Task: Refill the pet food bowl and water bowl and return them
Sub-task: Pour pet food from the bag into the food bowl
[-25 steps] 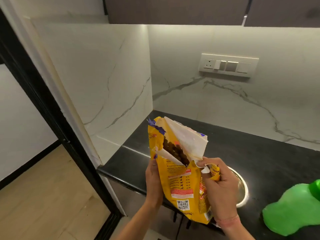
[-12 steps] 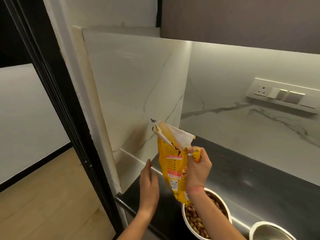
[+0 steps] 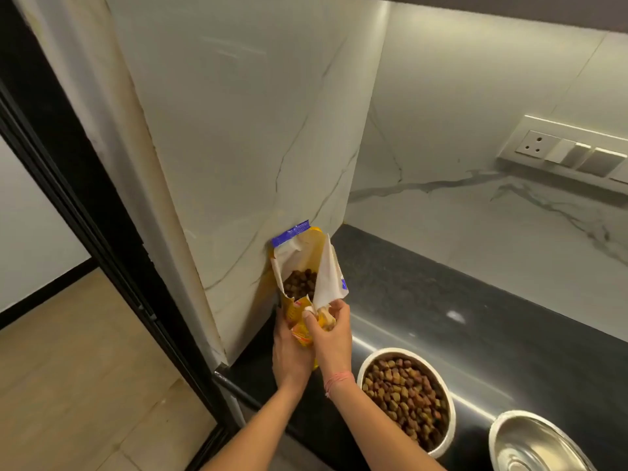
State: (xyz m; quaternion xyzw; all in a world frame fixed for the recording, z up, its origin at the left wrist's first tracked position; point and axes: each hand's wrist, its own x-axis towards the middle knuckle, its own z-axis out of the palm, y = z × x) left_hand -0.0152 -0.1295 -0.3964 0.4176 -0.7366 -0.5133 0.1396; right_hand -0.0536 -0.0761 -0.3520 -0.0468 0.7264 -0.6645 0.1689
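against the wall, both hands (image 3: 311, 345) grip the food bag (image 3: 307, 266).

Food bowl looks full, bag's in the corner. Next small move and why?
Probably release the food bag: both the left hand and right hand grip it, upright against the wall. The food bowl is full; the steel bowl looks empty, so water comes next.

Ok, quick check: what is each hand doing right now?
Left hand: grips the lower part of the yellow pet food bag.
Right hand: pinches the bag's folded edge near the opening.
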